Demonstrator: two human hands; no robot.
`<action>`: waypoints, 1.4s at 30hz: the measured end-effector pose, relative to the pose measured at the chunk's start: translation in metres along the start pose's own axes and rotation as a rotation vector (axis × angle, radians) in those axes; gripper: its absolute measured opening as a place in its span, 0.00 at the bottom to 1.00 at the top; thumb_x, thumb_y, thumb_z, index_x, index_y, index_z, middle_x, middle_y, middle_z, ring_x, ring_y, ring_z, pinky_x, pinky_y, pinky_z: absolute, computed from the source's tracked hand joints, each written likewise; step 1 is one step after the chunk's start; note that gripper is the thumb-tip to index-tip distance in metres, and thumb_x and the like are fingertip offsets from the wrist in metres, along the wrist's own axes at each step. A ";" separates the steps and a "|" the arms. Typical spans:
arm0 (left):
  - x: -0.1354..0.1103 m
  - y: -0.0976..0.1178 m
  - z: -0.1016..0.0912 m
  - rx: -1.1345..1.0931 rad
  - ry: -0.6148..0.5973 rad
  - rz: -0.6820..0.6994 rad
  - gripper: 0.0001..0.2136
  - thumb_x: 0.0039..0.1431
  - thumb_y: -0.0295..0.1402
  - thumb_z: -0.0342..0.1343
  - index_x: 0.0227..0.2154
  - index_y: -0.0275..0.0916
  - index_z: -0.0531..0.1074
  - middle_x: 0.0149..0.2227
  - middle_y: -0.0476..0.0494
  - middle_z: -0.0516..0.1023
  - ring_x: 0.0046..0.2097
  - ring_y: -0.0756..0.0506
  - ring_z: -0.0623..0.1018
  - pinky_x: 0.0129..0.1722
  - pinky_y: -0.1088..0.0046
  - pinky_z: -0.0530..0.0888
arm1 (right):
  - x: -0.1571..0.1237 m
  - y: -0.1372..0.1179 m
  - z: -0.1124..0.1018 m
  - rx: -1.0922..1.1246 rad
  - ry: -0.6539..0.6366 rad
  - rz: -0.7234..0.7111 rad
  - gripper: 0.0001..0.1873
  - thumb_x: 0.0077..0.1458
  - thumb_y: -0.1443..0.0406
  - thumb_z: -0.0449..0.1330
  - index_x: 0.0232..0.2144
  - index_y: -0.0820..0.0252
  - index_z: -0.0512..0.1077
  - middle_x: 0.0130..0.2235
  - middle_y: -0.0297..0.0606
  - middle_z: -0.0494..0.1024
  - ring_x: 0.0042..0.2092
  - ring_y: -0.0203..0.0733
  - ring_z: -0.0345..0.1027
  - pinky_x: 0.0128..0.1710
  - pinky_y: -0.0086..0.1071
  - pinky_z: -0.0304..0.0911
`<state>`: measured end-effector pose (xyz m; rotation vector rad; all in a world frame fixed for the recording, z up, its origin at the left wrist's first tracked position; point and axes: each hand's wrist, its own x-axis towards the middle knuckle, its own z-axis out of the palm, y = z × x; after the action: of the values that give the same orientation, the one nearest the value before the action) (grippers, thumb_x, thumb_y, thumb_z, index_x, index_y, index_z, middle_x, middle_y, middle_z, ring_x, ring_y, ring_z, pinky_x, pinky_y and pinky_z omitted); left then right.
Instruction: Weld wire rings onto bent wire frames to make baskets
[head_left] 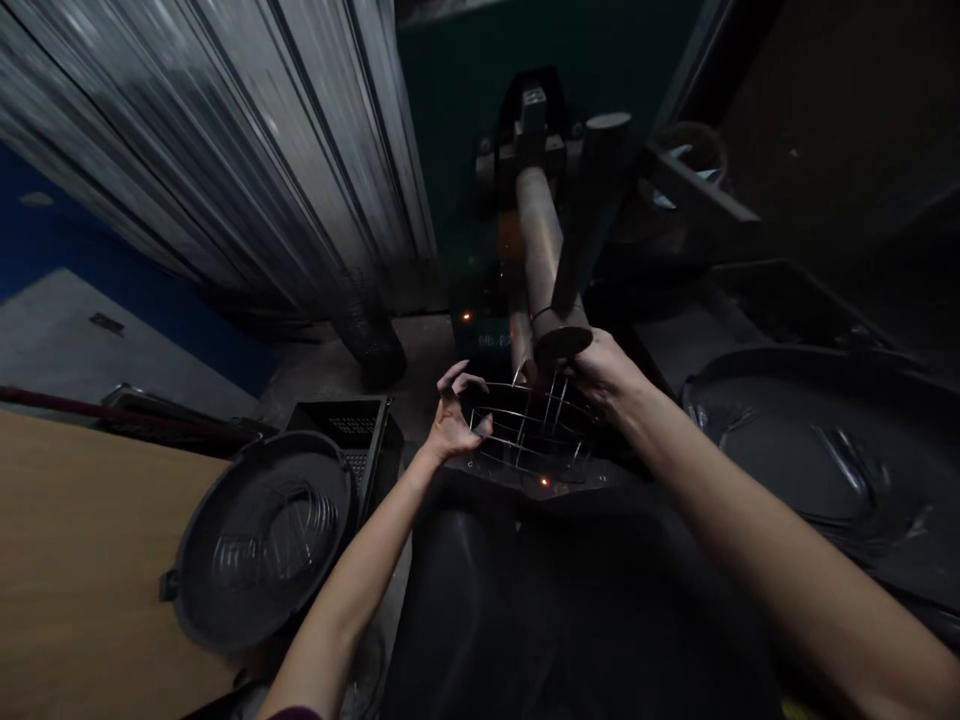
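A round wire rack [517, 425] of thin metal rods sits low in front of me, under the arm of a spot welder [544, 250]. At the rack's left edge my left hand [454, 415] is open, its thumb and curved fingers apart around the rim. My right hand [604, 370] is closed at the rack's right side, beside the welder's round tip. Its fingertips are partly hidden in shadow, where thin wires run down into the rack. Small orange sparks glow near the welder and below the rack.
On the left, a round black tub [262, 540] contains bent wire pieces, next to a black plastic crate [352, 425]. A larger dark tub [817, 450] with loose wires stands on the right. Corrugated metal sheet [300, 130] rises behind. A wooden board [90, 560] is at left.
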<state>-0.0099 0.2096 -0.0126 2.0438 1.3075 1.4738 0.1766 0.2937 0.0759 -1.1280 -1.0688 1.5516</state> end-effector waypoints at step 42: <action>-0.069 0.132 -0.058 0.300 -0.060 -0.149 0.39 0.52 0.54 0.54 0.62 0.38 0.52 0.61 0.30 0.60 0.60 0.35 0.64 0.57 0.54 0.62 | -0.149 0.017 -0.100 -1.200 -0.308 -0.450 0.13 0.58 0.63 0.49 0.41 0.59 0.70 0.32 0.39 0.77 0.32 0.43 0.72 0.35 0.32 0.64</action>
<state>0.0005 0.0685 0.0616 2.0928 1.7014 1.2023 0.2957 0.1581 0.0657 -1.2323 -2.4209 0.6407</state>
